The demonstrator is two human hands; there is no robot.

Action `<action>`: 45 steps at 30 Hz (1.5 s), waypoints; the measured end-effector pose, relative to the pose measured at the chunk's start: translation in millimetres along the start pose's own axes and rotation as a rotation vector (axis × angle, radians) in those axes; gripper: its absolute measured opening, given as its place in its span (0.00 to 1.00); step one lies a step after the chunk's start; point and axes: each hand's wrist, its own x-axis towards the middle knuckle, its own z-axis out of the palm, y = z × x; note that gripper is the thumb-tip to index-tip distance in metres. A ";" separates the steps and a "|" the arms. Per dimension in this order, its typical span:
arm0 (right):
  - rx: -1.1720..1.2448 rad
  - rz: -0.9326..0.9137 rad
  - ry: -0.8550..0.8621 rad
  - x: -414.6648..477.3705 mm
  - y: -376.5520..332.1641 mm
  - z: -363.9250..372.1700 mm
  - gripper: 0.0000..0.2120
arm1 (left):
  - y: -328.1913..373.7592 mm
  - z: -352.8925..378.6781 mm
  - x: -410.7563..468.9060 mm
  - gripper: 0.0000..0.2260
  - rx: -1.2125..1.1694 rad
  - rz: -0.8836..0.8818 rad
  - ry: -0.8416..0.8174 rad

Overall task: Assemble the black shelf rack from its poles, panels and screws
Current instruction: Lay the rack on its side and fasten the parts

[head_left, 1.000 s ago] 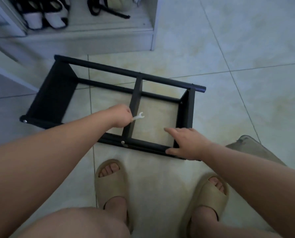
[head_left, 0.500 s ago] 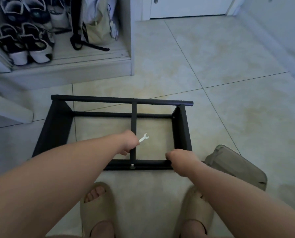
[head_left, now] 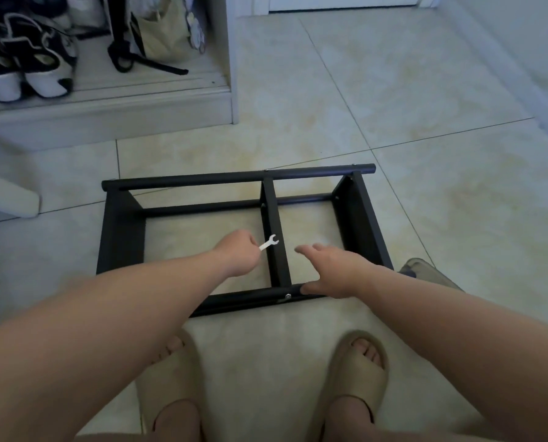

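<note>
Black shelf rack (head_left: 358, 215) lies on its side on the tiled floor (head_left: 425, 100), before my feet.
My left hand (head_left: 237, 254) is clenched around a small white wrench (head_left: 269, 242); my right hand (head_left: 333, 269) has its fingers spread loose, thumb touching the near pole (head_left: 250, 298).

Rack (head_left: 355, 215) lies on floor (head_left: 425, 90) before slippers (head_left: 352, 378).

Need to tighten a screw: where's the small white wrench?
Gripped in the left hand, the small white wrench pokes over the black rack's centre bar.

Left hand (head_left: 238, 252) grips wrench (head_left: 269, 242); right hand (head_left: 331, 272) open over rack (head_left: 123, 231).
</note>
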 end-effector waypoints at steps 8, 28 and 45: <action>-0.324 -0.208 0.103 38.7 -6.9 13.5 0.66 | -40.3 -15.3 21.1 0.06 0.208 0.046 0.001; -0.260 -0.340 0.334 63.5 19.1 57.3 0.61 | -52.5 40.2 67.9 0.10 -0.862 -0.027 -0.487; -0.305 -0.386 0.459 66.0 21.8 62.1 0.59 | -49.8 46.0 64.8 0.03 -0.791 -0.092 -0.346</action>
